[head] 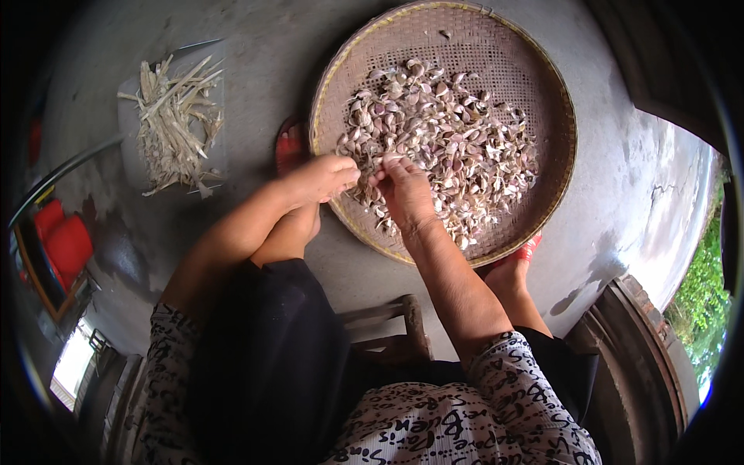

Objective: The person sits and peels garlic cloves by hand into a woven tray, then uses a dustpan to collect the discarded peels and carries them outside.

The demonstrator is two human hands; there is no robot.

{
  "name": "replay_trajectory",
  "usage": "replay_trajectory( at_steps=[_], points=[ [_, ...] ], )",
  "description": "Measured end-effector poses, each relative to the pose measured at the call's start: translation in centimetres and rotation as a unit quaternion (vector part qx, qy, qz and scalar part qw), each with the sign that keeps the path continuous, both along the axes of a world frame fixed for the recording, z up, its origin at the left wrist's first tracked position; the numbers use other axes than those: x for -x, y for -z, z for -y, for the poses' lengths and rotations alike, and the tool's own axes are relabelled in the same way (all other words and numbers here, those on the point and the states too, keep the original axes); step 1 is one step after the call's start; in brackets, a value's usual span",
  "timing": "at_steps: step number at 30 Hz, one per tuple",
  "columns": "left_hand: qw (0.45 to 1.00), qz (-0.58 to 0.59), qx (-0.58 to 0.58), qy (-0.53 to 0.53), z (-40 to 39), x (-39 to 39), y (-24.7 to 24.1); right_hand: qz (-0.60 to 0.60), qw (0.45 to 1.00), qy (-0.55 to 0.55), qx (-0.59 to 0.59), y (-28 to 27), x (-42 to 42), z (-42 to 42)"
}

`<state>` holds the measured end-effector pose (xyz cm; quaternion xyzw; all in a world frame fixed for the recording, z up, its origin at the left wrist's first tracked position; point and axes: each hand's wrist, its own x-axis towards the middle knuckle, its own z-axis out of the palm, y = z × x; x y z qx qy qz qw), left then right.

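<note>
A round woven bamboo tray (pixel 523 64) lies on the floor before me, with a broad heap of garlic cloves (pixel 453 139) in it. My left hand (pixel 328 179) is over the tray's near left rim, its fingers curled; whether they hold something is hidden. Just to its right, my right hand (pixel 405 189) is above the left part of the heap, thumb and fingertips pinched together. A small pale thing may be between them, but it is too small to tell. A lone clove (pixel 445 34) lies near the tray's far edge.
Dry garlic stalks (pixel 174 122) lie piled on a pale sheet or tray at the left. My feet in red footwear (pixel 290 151) flank the bamboo tray. A wooden stool (pixel 415 328) is beneath me. Red objects (pixel 64 241) stand at the far left.
</note>
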<state>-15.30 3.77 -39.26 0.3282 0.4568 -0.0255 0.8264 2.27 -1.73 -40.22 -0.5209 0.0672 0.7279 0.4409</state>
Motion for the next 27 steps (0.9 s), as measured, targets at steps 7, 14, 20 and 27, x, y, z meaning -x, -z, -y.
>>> replay_trajectory(
  at_steps=[7, 14, 20, 27],
  points=[
    [0.998, -0.040, -0.049, 0.006, 0.2, -0.4, -0.3, 0.007, 0.976, -0.205, -0.072, -1.6, -1.4, 0.9],
    [0.988, -0.072, -0.133, 0.038, 0.3, -1.4, -1.2, 0.242, 0.916, -0.294, -0.124, -1.5, 1.6, 1.1],
    [0.988, 0.009, -0.154, -0.004, 1.7, 0.0, 1.9, 0.119, 0.957, -0.251, -0.082, -1.9, 1.7, 0.8],
    [0.947, 0.000, -0.305, 0.099, 1.3, -0.4, 1.6, 0.014, 0.976, -0.208, -0.065, -0.2, 1.6, 2.2]
  ],
)
